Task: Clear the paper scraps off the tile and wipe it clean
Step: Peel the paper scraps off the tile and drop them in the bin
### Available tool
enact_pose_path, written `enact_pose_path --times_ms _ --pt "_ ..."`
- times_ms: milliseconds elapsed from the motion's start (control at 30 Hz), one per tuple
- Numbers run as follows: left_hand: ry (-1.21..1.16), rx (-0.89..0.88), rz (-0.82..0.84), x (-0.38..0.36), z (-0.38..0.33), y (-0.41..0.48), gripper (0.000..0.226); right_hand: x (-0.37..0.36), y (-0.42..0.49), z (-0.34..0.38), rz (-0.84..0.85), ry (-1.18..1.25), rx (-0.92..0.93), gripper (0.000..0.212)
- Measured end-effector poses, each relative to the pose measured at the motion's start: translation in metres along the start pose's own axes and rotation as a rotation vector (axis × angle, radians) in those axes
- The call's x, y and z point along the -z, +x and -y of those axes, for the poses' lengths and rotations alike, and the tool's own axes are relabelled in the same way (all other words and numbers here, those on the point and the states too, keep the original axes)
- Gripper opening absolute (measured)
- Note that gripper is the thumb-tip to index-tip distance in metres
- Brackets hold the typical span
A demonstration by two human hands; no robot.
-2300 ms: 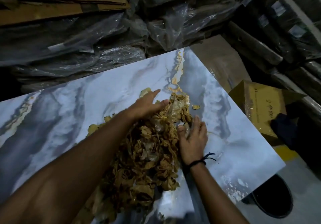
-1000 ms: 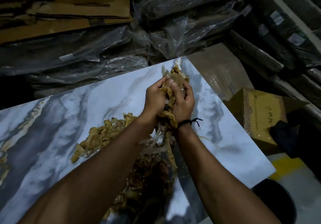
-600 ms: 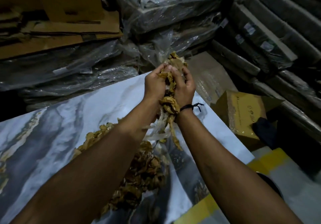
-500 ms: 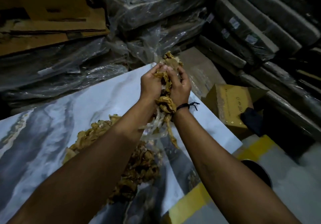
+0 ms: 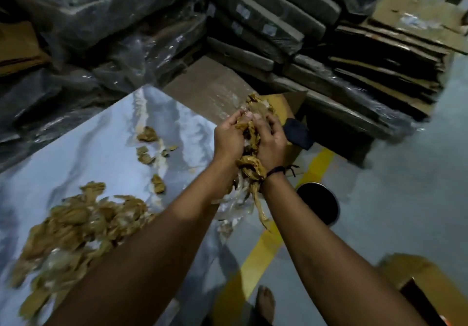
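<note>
- Left hand (image 5: 228, 138) and right hand (image 5: 271, 143) clasp a bunch of paper scraps (image 5: 249, 166) between curled fingers at the tile's (image 5: 101, 153) right edge, with strips dangling.
- A scrap pile (image 5: 76, 227) lies on the tile's near-left part (loose bits (image 5: 147, 134) lie farther along).
- A black round container (image 5: 319, 204) stands right of the tile.

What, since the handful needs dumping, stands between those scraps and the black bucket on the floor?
Nothing visible: left hand and right hand grip the scraps at the tile edge, and the bucket stands uncovered on the floor nearby.
</note>
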State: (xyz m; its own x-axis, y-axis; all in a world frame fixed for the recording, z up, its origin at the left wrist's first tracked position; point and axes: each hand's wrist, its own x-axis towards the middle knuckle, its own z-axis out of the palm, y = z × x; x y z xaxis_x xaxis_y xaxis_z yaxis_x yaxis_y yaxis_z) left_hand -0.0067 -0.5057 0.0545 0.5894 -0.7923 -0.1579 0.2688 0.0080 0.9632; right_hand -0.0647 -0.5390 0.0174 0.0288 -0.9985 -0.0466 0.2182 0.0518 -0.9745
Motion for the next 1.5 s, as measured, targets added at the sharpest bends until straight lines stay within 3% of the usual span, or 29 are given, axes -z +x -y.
enact_pose_path --times_ms 233,600,700,800,967,1100,1267,1367,1500 --pt "0.039 0.096 0.177 -0.124 0.048 -0.016 0.032 0.128 0.054 0.011 -0.163 0.006 -0.018 0.038" --pt "0.083 0.29 0.231 -0.305 0.164 -0.005 0.035 0.309 0.162 -0.014 -0.278 -0.063 -0.111 0.025" --pt "0.091 0.34 0.246 -0.33 0.204 0.0 0.033 0.345 0.18 -0.043 -0.306 -0.086 -0.186 0.032" --pt "0.137 0.392 0.221 -0.346 0.255 0.015 0.031 0.372 0.199 -0.081 -0.329 -0.095 -0.254 0.036" --pt "0.17 0.583 0.198 -0.354 0.367 0.052 0.03 0.408 0.228 -0.168 -0.387 -0.132 -0.41 0.017" --pt "0.278 0.592 0.226 -0.343 0.457 0.079 0.028 0.431 0.246 -0.256 -0.4 -0.181 -0.506 0.008" --pt "0.358 0.732 0.282 -0.331 0.573 0.121 0.037 0.464 0.273 -0.368 -0.375 -0.23 -0.563 0.032" --pt "0.187 0.859 0.23 -0.323 0.634 0.14 0.044 0.485 0.289 -0.441 -0.347 -0.264 -0.64 0.038" --pt "0.041 0.937 0.154 -0.317 0.673 0.155 0.051 0.508 0.308 -0.508 -0.431 -0.179 -0.777 0.032"
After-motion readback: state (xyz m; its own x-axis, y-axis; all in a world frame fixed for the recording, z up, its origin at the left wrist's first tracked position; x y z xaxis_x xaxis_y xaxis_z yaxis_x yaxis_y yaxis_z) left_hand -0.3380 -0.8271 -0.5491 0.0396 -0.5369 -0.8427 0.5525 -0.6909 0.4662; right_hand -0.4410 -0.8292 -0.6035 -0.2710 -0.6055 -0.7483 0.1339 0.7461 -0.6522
